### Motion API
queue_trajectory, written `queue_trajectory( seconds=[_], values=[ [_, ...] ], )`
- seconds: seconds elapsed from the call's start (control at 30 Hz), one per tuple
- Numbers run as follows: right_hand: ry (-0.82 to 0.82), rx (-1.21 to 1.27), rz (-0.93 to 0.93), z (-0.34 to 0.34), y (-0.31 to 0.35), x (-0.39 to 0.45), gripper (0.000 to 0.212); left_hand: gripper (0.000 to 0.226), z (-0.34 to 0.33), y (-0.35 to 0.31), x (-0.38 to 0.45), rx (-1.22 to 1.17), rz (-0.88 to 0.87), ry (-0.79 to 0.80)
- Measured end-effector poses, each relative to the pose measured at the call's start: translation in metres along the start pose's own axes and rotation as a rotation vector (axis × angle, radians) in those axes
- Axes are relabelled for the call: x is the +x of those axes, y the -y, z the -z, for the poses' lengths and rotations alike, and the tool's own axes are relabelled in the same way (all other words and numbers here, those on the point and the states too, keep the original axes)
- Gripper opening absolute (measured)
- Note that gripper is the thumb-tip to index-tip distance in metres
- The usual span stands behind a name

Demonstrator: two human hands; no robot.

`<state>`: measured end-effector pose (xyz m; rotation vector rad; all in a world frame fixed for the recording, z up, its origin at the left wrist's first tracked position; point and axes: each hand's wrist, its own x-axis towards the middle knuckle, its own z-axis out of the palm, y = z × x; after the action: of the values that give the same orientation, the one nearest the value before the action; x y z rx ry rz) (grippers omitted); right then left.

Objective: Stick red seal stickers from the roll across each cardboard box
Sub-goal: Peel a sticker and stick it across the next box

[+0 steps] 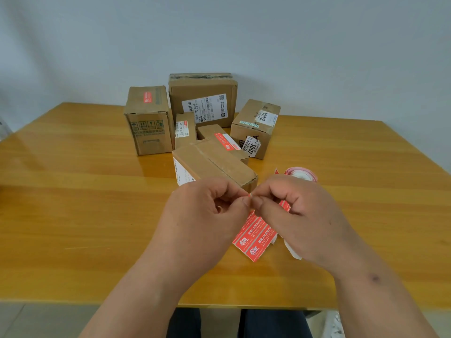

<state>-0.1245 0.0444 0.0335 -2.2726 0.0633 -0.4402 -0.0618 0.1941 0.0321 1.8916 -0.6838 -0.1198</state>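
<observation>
both hands, left hand point(207, 203) and right hand point(292, 208), pinch the sticker strip point(255, 236) end. three boxes show red seals; nearest box point(214, 164) and others appear unsealed.

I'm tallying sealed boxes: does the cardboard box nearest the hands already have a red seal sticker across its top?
No, the nearest box shows only a bare brown top with clear tape along its seam.

A glossy desk point(73, 191) of honey-coloured wood grain fills the middle of the view, its far edge set against a plain pale grey-blue wall point(268, 40). Soft light reflects off the desk top on the left side. Below the near edge, a strip of light grey floor point(36, 320) shows at the left, with a joint line running across it.
</observation>
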Motion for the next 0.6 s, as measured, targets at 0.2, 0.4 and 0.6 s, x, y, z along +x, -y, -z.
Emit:
queue_trajectory(
  seconds=[0.2,0.4,0.6],
  values=[
    [-0.045,-0.032,-0.098,0.000,-0.001,0.000,0.021,0.018,-0.001,0.007,0.003,-0.200,0.114,-0.080],
    [-0.104,-0.179,-0.415,0.014,-0.021,0.000,0.020,0.031,0.009,0.018,0.009,-0.545,0.198,-0.201],
    [-0.079,-0.512,-0.570,0.017,-0.025,0.003,0.021,0.019,0.012,0.018,0.010,-0.798,0.167,-0.117]
  ],
)
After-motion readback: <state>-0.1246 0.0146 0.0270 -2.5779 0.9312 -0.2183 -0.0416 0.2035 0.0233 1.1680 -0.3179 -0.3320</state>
